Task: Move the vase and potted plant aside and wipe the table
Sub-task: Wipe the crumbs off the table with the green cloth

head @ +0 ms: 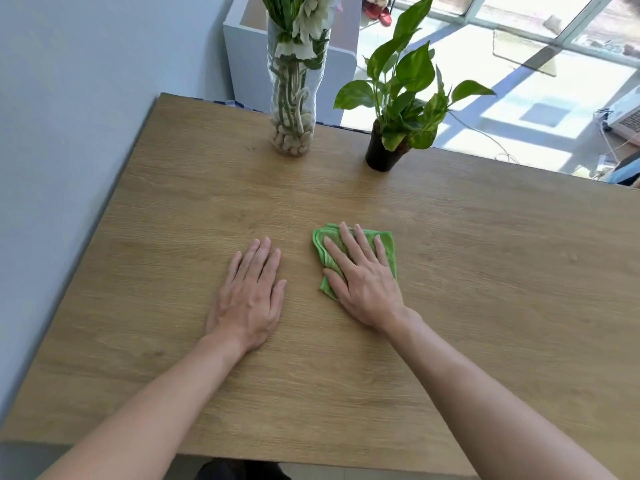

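- Step in hand, judged: wiping. Right hand (363,282) lies flat, fingers straight, pressing a folded green cloth (386,247) onto the wooden counter (485,271), centre of frame.
- Left hand (247,296) rests palm-down on bare wood just left of the cloth; grip released, holding nothing.
- Glass vase (294,109) with stems and pebbles stands upright in the upper middle, near the far edge; potted plant (384,150) in a black pot just to its right, apart from it.
- Both look already set aside, though I cannot confirm it.
- Next move likely needs flat sweeps across the open wood.
- Obstruction: the strip round vase and pot; leaves overhang it.
- Upper right: sunlit floor, cables (485,136).
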